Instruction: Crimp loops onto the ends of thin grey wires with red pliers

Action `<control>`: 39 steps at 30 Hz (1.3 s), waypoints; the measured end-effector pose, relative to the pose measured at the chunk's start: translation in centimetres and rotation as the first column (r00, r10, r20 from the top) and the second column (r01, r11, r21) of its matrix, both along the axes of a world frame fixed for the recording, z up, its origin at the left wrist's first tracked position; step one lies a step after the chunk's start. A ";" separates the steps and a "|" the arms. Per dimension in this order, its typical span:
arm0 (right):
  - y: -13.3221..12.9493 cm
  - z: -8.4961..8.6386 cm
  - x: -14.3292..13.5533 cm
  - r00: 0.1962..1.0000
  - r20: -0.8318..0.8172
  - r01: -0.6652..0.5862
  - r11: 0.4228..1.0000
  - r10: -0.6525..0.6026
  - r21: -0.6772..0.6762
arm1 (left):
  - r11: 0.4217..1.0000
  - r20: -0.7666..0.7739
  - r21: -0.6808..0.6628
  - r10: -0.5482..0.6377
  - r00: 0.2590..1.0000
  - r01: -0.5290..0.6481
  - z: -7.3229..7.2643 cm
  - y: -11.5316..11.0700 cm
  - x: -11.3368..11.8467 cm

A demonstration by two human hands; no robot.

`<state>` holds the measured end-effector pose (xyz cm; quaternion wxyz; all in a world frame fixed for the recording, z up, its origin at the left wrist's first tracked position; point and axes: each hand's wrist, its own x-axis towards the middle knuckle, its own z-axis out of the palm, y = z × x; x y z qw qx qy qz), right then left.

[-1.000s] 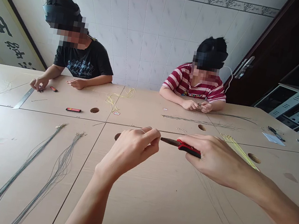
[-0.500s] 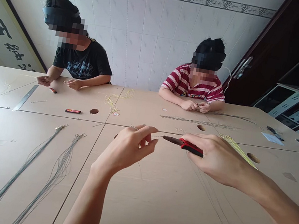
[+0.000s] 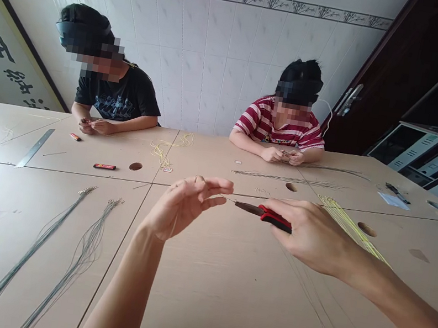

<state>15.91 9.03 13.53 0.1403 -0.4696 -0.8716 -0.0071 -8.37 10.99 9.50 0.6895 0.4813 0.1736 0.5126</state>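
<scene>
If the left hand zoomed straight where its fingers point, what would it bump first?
Probably the tip of the red-handled tool in the right hand. The left hand has its thumb aimed there, though depth is unclear.

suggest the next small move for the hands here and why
I'd probably bring the left hand thumb and forefinger together on the thin strand: they look parted around it, while the right hand grips the red-and-black tool, whose tip is at the strand's far end.
</scene>
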 end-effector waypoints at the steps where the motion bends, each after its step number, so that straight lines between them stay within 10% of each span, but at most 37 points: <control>1: 0.0 -0.3 0.0 1.000 -0.012 -0.005 1.000 0.005 0.005 | 0.996 0.103 -0.078 -0.025 0.994 0.033 -0.2 0.1 0.5; 6: 0.0 -1.6 -0.2 0.999 -0.016 -0.040 0.998 0.041 0.043 | 0.950 0.307 -0.293 -0.017 0.952 0.111 -0.5 0.1 1.7; 20: -0.6 -3.2 -0.2 0.984 0.068 -0.173 0.962 0.162 0.211 | 0.864 0.221 -0.499 0.052 0.974 0.067 -0.6 0.0 1.6; 27: -0.6 -3.8 3.4 1.000 -0.005 -0.008 0.969 0.009 0.247 | 0.859 0.337 -0.484 0.360 0.870 -0.168 -0.9 0.7 -2.4; 39: -2.1 -4.1 -2.3 0.937 -0.326 -0.095 0.990 0.123 0.102 | 0.859 0.321 -0.365 0.478 0.818 -0.359 0.1 -1.7 1.8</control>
